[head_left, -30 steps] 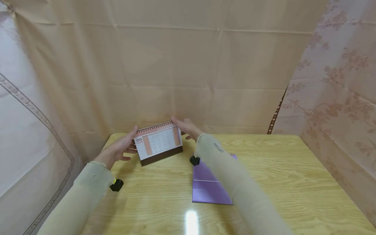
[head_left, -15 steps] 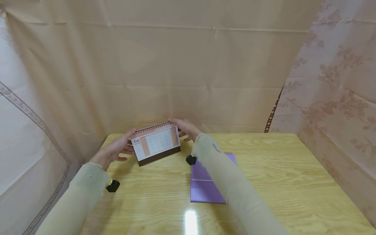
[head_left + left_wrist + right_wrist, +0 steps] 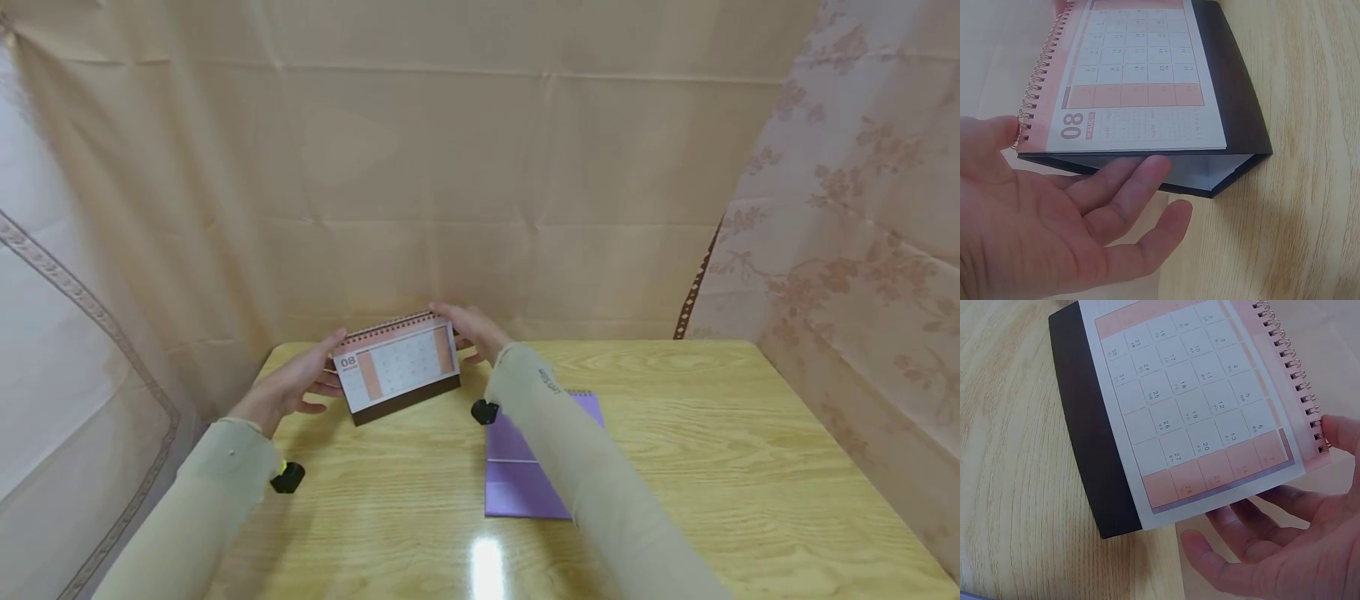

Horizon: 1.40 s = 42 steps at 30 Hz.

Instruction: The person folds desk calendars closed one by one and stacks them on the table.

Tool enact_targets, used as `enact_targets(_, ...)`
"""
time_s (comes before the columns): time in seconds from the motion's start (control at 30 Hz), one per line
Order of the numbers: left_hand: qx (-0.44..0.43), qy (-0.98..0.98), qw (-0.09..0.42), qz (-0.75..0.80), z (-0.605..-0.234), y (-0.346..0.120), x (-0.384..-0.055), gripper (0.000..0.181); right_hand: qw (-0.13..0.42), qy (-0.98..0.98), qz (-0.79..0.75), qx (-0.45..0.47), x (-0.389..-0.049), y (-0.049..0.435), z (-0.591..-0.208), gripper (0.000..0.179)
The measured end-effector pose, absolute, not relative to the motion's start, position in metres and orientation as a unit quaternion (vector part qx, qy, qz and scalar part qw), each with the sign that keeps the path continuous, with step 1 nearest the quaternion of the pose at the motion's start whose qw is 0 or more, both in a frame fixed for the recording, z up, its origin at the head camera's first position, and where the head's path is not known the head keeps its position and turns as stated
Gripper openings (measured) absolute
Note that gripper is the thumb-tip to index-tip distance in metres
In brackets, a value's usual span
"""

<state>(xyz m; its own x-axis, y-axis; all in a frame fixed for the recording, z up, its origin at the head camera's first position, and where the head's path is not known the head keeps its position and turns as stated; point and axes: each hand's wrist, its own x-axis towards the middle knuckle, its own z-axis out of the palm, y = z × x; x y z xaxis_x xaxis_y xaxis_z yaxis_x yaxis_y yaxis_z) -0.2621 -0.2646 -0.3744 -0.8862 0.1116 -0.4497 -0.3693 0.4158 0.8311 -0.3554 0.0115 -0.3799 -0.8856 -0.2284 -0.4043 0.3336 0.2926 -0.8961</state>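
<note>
The desk calendar [image 3: 401,367], showing a page marked 08, was at the far left part of the wooden table [image 3: 712,458], its spiral binding [image 3: 386,327] uppermost and its dark base strip [image 3: 407,400] below; in the head view it slanted upward to the right, and whether the whole base touched the tabletop could not be told. The left hand [image 3: 296,381] held its left end, thumb at the binding and fingers along the open side of the stand. The right hand [image 3: 474,327] held the opposite end, thumb on the last coils and fingers partly hidden behind the page. A purple spiral-bound pad [image 3: 521,487] lay nearer the person, partly covered by the right sleeve [image 3: 600,492], and a beige cloth [image 3: 487,167] hung behind the table
</note>
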Motion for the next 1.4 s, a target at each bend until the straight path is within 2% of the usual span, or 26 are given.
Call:
enact_targets(0.3, -0.082, 0.807, 0.228, 0.539, -0.3759, -0.2664, -0.2638, 0.096, 0.243, 0.758, -0.605, 0.031, -0.3542, 0.0082, -0.3802, 0.065)
enact_targets(0.47, -0.082, 0.807, 0.224, 0.541, -0.3761, -0.2692, -0.2624, 0.095, 0.239, 0.761, -0.603, 0.028, -0.3533, 0.0053, -0.3794, 0.071)
enact_targets(0.67, -0.077, 0.808, 0.224, 0.54, -0.375, -0.2665, -0.2611, 0.093, 0.25, 0.753, -0.608, 0.022, -0.3528, 0.008, -0.3793, 0.062)
enact_targets(1.17, -0.079, 0.809, 0.222, 0.538, -0.3761, -0.2629, -0.2635, 0.092, 0.248, 0.755, -0.605, 0.04, -0.3556, 0.0087, -0.3816, 0.072)
enact_targets(1.4, -0.08, 0.809, 0.217, 0.541, -0.3779, -0.2625, -0.265, 0.095, 0.26, 0.757, -0.599, 0.015, -0.354, 0.0133, -0.3816, 0.06)
